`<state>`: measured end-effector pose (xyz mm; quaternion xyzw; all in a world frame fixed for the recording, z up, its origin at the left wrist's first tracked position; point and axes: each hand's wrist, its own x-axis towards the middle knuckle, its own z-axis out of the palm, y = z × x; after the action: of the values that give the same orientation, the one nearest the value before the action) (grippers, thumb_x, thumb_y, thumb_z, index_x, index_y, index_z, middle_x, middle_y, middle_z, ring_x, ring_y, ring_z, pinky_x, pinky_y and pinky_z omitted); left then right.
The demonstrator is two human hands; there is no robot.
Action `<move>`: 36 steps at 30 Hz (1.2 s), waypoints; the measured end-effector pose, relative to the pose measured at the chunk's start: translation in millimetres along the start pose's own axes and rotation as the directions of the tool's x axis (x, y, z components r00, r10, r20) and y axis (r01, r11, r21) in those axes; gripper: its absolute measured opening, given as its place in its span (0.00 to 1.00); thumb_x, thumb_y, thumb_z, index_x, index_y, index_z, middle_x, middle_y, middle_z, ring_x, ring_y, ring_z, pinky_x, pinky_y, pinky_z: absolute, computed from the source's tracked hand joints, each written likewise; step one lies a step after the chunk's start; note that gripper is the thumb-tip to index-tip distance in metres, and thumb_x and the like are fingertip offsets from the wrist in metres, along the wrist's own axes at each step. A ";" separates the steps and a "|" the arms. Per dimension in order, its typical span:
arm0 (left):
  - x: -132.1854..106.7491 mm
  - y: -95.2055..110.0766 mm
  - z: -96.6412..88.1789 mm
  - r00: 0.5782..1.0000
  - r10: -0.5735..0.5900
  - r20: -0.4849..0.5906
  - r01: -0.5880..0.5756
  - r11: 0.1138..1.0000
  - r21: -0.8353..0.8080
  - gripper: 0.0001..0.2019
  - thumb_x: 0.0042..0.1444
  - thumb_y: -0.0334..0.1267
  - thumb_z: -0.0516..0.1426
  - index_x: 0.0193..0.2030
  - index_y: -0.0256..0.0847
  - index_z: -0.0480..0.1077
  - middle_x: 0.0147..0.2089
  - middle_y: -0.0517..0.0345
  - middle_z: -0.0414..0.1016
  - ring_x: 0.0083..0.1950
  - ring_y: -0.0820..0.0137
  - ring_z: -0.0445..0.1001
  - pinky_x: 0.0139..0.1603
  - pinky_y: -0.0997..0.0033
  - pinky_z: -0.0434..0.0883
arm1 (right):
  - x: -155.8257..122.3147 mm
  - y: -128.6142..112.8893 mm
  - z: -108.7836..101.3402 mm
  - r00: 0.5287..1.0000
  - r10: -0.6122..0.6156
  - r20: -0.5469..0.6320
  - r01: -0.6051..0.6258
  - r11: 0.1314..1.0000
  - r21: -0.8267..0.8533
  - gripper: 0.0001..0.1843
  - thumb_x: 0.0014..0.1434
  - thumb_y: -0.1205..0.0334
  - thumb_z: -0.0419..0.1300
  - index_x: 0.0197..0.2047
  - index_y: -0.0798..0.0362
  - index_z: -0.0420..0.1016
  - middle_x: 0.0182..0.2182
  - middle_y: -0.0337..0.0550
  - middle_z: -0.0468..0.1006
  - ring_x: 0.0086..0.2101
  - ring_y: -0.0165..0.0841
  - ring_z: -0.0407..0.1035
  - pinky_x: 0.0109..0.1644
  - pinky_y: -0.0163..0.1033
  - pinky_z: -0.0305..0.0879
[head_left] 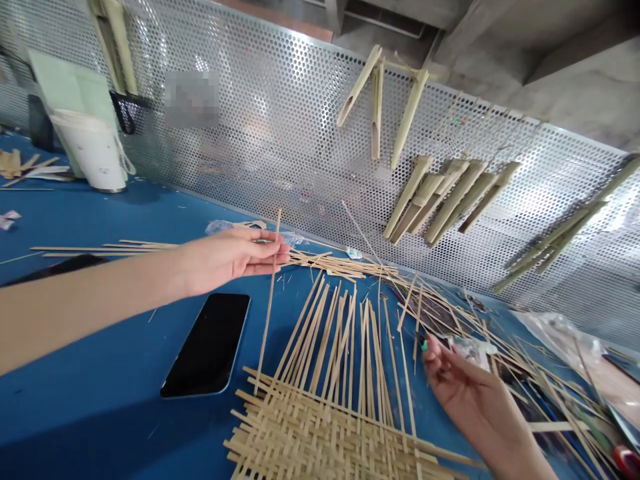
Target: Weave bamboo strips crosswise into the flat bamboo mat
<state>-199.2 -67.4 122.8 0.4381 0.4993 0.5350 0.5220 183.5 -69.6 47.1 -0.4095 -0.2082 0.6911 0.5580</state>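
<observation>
The work surface is a blue table (100,413), backed along its far edge by a perforated metal panel (280,133). Split bamboo pieces (450,200) hang on the panel, right of centre. A white cylindrical container (93,150) stands at the far left of the table.

The woven bamboo mat (320,433) lies near and right of centre, flat on the table. Its woven section is at the near edge, and its unwoven strips fan out toward the far side. A loose bundle of bamboo strips (340,265) lies beyond it, and more strips run off to the right. A black smartphone (207,345) lies face up, just left of the mat.

My left hand (230,260) is above the table, left of centre. Its fingers (273,237) are narrowly closed with the thumb on a thin bamboo strip (270,300), which stands steeply tilted with its lower end over the mat.

My right hand (475,393) is at the near right, beside the mat. Its fingers (434,357) are partly curled, close to a crumpled plastic packet (470,350). I cannot tell whether they hold anything.
</observation>
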 end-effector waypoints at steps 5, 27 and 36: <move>-7.4 -24.4 12.2 0.999 -0.029 0.032 0.031 0.997 -0.074 0.10 0.49 0.32 0.66 0.39 0.34 0.76 0.41 0.49 0.81 0.42 0.64 0.81 0.47 0.65 0.79 | -24.7 16.4 41.8 0.972 0.050 0.228 -0.012 0.987 -0.161 0.17 0.44 0.65 0.77 0.38 0.60 0.82 0.35 0.49 0.86 0.34 0.30 0.80 0.40 0.26 0.77; -18.4 -76.1 37.9 0.995 -0.051 0.090 0.064 0.986 -0.153 0.18 0.42 0.40 0.72 0.39 0.41 0.76 0.40 0.51 0.83 0.49 0.60 0.80 0.49 0.67 0.79 | -21.9 100.0 74.4 0.912 0.227 0.342 0.018 0.810 -0.586 0.30 0.46 0.34 0.68 0.30 0.53 0.66 0.25 0.47 0.83 0.17 0.26 0.68 0.22 0.32 0.64; -7.6 -72.9 24.9 1.000 0.000 0.020 0.003 0.985 -0.174 0.15 0.40 0.41 0.73 0.35 0.41 0.79 0.41 0.50 0.83 0.50 0.59 0.80 0.50 0.68 0.79 | -5.8 90.9 67.4 0.878 0.245 0.410 0.097 0.750 -0.654 0.24 0.46 0.41 0.72 0.26 0.56 0.81 0.22 0.46 0.83 0.18 0.25 0.68 0.24 0.30 0.63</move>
<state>-165.2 -76.2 53.8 0.3954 0.4459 0.5720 0.5637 75.3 -90.0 20.4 -0.4063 -0.5494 0.6737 0.2815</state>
